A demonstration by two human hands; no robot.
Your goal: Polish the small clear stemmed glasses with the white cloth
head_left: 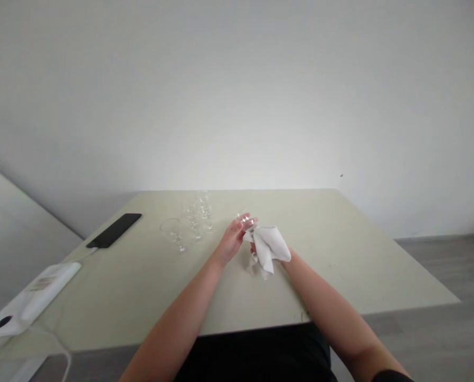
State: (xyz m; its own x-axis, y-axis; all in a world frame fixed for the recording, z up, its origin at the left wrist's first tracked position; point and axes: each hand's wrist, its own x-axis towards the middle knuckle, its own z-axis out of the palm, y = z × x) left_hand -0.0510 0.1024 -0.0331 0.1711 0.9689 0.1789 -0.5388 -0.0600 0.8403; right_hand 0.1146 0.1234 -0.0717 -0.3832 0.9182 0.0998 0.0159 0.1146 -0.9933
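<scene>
My left hand (233, 236) is closed around a clear glass (246, 219), which is tilted above the table. A white cloth (268, 248) drapes over my right hand (253, 248) and hides most of its fingers. The cloth is bunched in that hand and touches the near end of the glass. To the left of my hands, several clear stemmed glasses stand upright on the table, among them a near one (174, 231) and a far one (204, 207).
A pale table (324, 276) stands against a white wall (237, 95). At its left lie a black phone-like slab (114, 230) and a white box-shaped device (34, 297), with a white cable (80, 258) between them.
</scene>
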